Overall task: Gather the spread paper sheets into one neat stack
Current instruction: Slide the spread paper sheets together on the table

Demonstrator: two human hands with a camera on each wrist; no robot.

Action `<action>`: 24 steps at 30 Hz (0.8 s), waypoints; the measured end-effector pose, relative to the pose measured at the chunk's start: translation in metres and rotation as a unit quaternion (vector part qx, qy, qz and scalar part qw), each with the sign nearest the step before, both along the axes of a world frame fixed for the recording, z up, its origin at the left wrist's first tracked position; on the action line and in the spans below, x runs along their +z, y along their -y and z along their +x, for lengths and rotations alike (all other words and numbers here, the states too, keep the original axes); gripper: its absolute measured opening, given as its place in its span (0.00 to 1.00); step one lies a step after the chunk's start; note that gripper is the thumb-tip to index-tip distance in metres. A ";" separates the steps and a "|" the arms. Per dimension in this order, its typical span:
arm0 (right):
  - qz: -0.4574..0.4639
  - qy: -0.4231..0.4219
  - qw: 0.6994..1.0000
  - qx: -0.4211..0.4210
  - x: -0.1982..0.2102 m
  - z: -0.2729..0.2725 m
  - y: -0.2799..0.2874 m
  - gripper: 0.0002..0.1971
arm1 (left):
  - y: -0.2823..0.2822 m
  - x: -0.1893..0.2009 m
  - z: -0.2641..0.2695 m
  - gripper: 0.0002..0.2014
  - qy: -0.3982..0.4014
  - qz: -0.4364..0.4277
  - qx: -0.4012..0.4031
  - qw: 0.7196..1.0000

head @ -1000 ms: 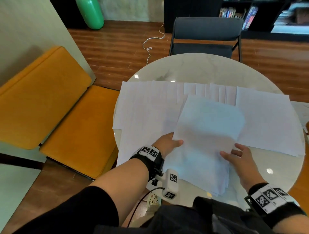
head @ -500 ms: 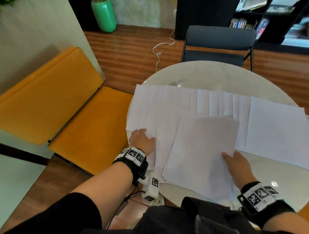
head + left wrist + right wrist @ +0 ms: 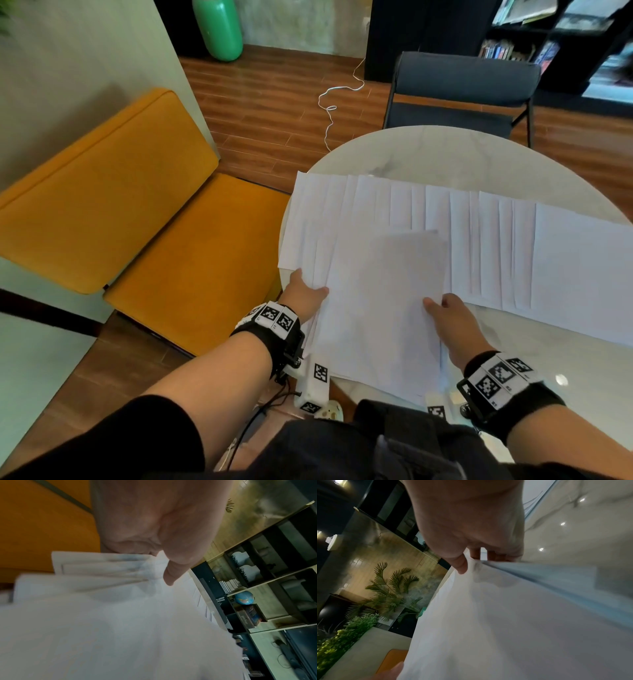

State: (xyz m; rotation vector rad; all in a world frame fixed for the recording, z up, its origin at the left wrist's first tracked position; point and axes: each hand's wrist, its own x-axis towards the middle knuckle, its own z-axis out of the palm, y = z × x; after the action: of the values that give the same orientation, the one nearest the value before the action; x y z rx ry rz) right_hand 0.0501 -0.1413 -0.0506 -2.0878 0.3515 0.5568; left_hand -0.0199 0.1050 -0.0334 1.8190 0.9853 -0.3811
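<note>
White paper sheets [image 3: 479, 240] lie fanned in an overlapping row across the round marble table [image 3: 479, 154]. A gathered pile [image 3: 383, 301] lies on top of the row's left half, reaching to the near table edge. My left hand [image 3: 303, 291] pinches the near edge of the leftmost sheets [image 3: 102, 566], with its thumb [image 3: 171, 574] on top and fingers hidden beneath. My right hand [image 3: 448, 315] grips the pile's right edge [image 3: 505, 628]. Its thumb [image 3: 460, 566] lies on top and its fingers curl under.
A yellow cushioned bench [image 3: 137, 222] stands close to the table's left edge. A dark chair [image 3: 462, 92] faces me across the table. A white cable [image 3: 329, 109] lies on the wood floor, with a green vase [image 3: 219, 31] and bookshelves [image 3: 513, 51] behind.
The left hand let go of the pile, reached out to the leftmost sheets and now pinches their near edge. The right hand kept its hold on the pile's right edge.
</note>
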 end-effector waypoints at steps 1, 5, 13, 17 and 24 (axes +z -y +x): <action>0.010 -0.002 1.000 -0.004 -0.001 -0.001 -0.004 0.14 | 0.000 0.000 0.000 0.40 0.002 -0.021 -0.006 1.000; 0.052 -0.027 0.998 -0.018 -0.001 -0.003 -0.013 0.23 | -0.002 0.000 -0.001 0.40 0.008 -0.068 -0.026 0.997; 0.079 -0.047 0.995 0.032 -0.004 -0.009 -0.014 0.17 | -0.009 0.002 -0.002 0.26 0.009 -0.178 -0.076 0.981; 0.097 -0.035 0.994 0.028 0.000 -0.009 -0.015 0.15 | -0.008 0.003 0.003 0.22 0.024 -0.259 0.009 0.966; 0.185 0.034 0.979 -0.083 0.024 -0.009 0.005 0.17 | -0.007 0.011 0.016 0.17 0.041 -0.368 0.020 0.929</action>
State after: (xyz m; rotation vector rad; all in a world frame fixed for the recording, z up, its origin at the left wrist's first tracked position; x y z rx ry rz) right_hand 0.0410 -0.1466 -0.0268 -1.6977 0.3491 0.4141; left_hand -0.0035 0.1121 -0.0223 1.1187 0.6862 -0.5566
